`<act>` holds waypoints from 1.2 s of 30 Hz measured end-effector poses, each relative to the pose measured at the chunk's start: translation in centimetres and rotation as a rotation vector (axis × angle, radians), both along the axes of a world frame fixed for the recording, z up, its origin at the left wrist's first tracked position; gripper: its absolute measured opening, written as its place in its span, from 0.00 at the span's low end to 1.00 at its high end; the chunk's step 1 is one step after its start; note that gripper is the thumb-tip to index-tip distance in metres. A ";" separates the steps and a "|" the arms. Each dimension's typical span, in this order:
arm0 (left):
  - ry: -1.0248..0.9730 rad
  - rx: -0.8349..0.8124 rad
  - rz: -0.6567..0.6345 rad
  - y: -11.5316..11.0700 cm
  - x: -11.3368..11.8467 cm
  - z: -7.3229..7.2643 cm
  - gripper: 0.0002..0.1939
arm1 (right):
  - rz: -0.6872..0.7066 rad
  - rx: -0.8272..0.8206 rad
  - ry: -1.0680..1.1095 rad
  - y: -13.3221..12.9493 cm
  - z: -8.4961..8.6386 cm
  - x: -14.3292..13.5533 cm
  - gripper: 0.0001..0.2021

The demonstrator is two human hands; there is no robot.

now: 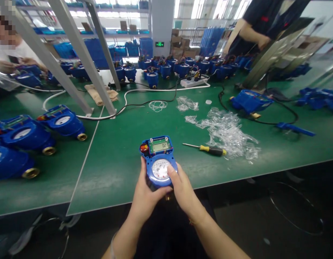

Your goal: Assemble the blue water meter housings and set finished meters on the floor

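A blue water meter (152, 181) with a round dial and a small lit-up digit display is held between my two hands at the front edge of the green bench. My left hand (144, 196) wraps its left side, thumb along the bottom. From the right, my right hand (183, 187) grips it too, with the thumb lying over the dial's edge. Its upper housing is uncovered, showing a green circuit board (152, 144) and a reddish round part at the left. Right of the meter lies a screwdriver (205, 148) with a yellow and black handle.
Crumpled clear plastic bags (227, 131) lie beyond the screwdriver. Several blue meters stand at left, including one (64, 122) near a metal post (84, 57). Another meter (251, 100) lies right. A power strip (193, 82) and cables cross the green bench (123, 154). Two people work across it.
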State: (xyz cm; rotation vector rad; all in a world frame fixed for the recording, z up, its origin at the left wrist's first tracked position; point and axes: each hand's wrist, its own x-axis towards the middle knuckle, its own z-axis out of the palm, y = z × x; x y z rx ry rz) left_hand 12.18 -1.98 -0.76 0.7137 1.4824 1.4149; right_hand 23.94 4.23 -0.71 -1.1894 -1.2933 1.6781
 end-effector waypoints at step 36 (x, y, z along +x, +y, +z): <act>0.169 -0.025 0.007 0.4 0.3 0.1 0.68 | 0.162 0.789 -0.564 4.7 6.1 -0.5 0.07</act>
